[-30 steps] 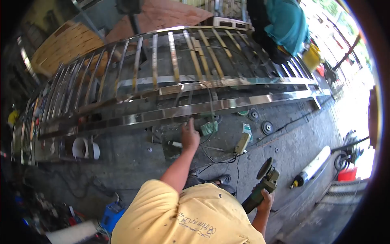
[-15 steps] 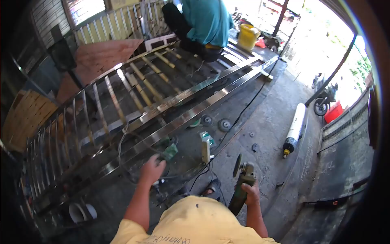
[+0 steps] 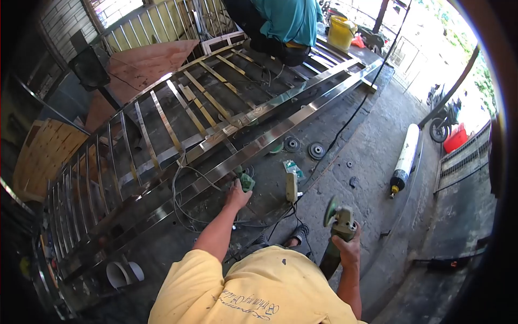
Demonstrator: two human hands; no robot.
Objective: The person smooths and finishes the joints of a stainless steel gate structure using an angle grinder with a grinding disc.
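Note:
My right hand [image 3: 349, 245] is wrapped round the body of an angle grinder [image 3: 343, 224], held up at my right side. Its round disc [image 3: 331, 210] is tilted on edge and faces left. With my left arm stretched forward, my left hand [image 3: 236, 195] has its fingers closed on a green block [image 3: 247, 182] low by the floor. The fingertips are partly hidden. Just beyond that hand runs a shiny square metal tube [image 3: 270, 137], along the near side of a barred metal frame [image 3: 154, 129].
A person in a teal shirt [image 3: 291, 24] crouches at the frame's far end. Grinding discs [image 3: 317, 150], a small packet [image 3: 294, 168] and a power strip [image 3: 292, 187] lie ahead. Cables trail near my feet. A gas cylinder [image 3: 405, 156] lies right; a yellow bucket [image 3: 341, 33] stands behind.
My left hand has moved forward and closed on the green block. The grinder stays in my right hand, turned slightly. The whole view has shifted a little.

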